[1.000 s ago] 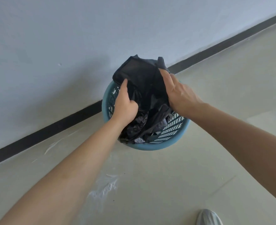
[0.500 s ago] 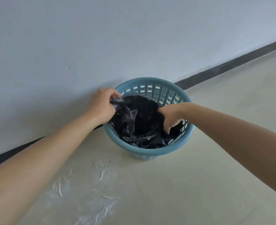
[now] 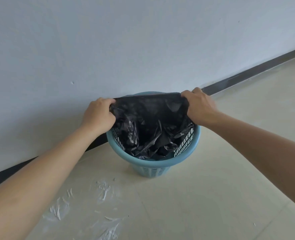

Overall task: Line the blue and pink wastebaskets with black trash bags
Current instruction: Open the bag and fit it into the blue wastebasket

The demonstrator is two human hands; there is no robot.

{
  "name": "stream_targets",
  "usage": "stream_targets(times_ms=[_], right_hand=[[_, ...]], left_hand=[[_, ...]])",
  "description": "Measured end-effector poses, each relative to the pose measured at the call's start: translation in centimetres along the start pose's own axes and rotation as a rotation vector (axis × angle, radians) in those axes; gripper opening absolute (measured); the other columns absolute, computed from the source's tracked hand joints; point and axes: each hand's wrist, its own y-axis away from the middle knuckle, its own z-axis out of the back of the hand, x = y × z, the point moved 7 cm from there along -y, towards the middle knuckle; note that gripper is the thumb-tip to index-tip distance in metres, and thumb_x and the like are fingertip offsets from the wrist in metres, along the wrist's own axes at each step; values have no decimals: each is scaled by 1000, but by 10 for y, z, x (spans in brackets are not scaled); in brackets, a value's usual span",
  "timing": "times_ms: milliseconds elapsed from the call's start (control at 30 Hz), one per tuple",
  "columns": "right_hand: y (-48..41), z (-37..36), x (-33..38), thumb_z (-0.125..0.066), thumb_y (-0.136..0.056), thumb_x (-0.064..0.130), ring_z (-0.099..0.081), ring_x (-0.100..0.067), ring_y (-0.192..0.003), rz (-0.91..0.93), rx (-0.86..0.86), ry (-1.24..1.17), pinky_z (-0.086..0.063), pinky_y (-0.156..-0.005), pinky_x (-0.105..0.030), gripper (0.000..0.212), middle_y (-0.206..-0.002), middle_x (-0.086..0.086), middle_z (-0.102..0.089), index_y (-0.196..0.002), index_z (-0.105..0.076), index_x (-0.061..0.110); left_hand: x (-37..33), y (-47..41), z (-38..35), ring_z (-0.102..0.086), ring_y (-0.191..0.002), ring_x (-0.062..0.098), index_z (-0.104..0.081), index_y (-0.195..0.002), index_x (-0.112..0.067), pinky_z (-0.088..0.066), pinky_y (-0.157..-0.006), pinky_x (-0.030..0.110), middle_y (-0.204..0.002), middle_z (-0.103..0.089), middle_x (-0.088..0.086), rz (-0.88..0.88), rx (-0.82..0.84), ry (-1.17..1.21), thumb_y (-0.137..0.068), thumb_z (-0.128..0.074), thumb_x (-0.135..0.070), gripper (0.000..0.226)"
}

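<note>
A blue perforated wastebasket [image 3: 153, 162] stands on the floor against the white wall. A black trash bag [image 3: 148, 125] hangs crumpled inside it, its mouth stretched flat across the far half of the rim. My left hand [image 3: 99, 116] grips the bag's edge at the basket's left rim. My right hand [image 3: 199, 105] grips the edge at the right rim. The bag's far edge runs taut between both hands. The near rim of the basket is bare. No pink wastebasket is in view.
The white wall [image 3: 125, 40] rises right behind the basket, with a black baseboard [image 3: 247, 75] running along its foot. White scuff marks [image 3: 101, 189] streak the pale floor in front of the basket.
Both hands have come up out of the basket and moved apart to its left and right rim, pulling the bag's mouth wide and taut across the far side.
</note>
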Motion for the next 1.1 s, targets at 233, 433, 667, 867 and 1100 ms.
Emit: stream_targets(times_ms=[233, 433, 667, 867, 1100], right_hand=[[-17, -4, -1, -40, -83, 9, -51, -30, -68, -106, -28, -75, -37, -60, -37, 44, -79, -7, -54, -128, -40, 13], [-26, -22, -1, -38, -86, 30, -54, -35, -83, 0, 49, 133, -37, -68, -39, 51, -110, -17, -55, -135, -39, 16], [-37, -52, -13, -45, -63, 38, -59, -34, -96, -145, 338, -115, -45, -74, -36, 38, -107, -11, -67, -95, -63, 28], [-40, -57, -15, -50, -58, 43, -61, -30, -95, -147, 400, -295, -52, -86, -37, 45, -101, -7, -68, -96, -67, 24], [-32, -69, -36, -64, -69, 49, -62, -21, -77, -220, 497, -252, -49, -69, -30, 37, -85, -8, -68, -82, -69, 15]], left_hand=[[13, -4, -14, -52, -122, 31, -57, -133, -15, -43, -99, 37, -134, -58, 9, 206, 37, 154, -80, -49, -1, 55], [38, -9, -34, -60, -89, 28, -64, -123, -14, -51, -56, 26, -121, -61, 9, 341, 145, 450, -80, -35, 4, 55], [49, 8, -71, -59, -52, 19, -73, -63, -12, -51, -47, 26, -69, -62, 10, 623, 377, 881, -83, -48, -1, 34], [38, 1, -74, -70, -75, 23, -76, -69, -24, -60, -66, 33, -86, -74, 9, 515, 452, 926, -83, -53, -21, 27], [36, 9, -85, -66, -106, 37, -72, -93, -19, -49, -97, 51, -112, -69, 20, 509, 620, 798, -68, -41, -91, 83]])
